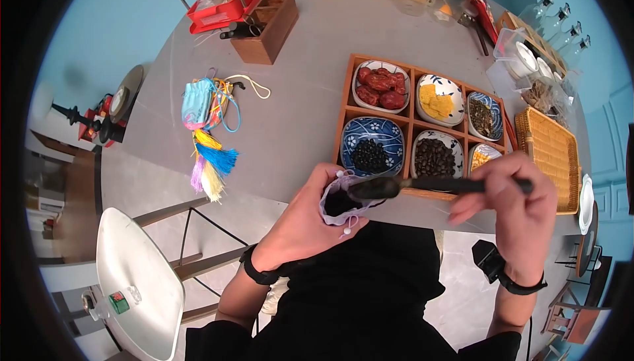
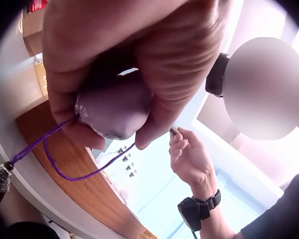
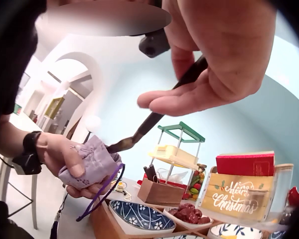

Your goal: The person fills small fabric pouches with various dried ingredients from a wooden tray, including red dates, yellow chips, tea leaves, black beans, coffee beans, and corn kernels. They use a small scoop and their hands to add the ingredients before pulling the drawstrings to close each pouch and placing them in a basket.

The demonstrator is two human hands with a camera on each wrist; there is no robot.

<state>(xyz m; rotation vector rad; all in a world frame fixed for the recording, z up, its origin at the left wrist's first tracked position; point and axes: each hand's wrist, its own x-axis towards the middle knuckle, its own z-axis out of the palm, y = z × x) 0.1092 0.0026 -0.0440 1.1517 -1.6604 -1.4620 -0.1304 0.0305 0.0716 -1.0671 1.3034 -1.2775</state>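
My left hand (image 1: 290,229) holds a small lilac drawstring pouch (image 3: 92,162) with its mouth open upward, fingers and thumb round its sides. Purple cord hangs from the pouch in both wrist views. My right hand (image 1: 522,212) grips the dark handle of a spoon (image 1: 436,185). The spoon's bowl end is right at the pouch mouth, tilted down into it in the right wrist view. Just beyond the pouch, a blue patterned dish holds black beans (image 1: 368,156). Dark brown beans (image 1: 434,158) lie in the dish beside it.
The divided wooden tray (image 1: 411,100) also holds red dates (image 1: 382,89), yellow pieces (image 1: 436,105), dried leaves (image 1: 484,117) and yellow kernels (image 1: 485,157). A wicker basket (image 1: 547,156) lies to its right. Tasselled pouches (image 1: 210,107) lie left, near a wooden holder (image 1: 267,34).
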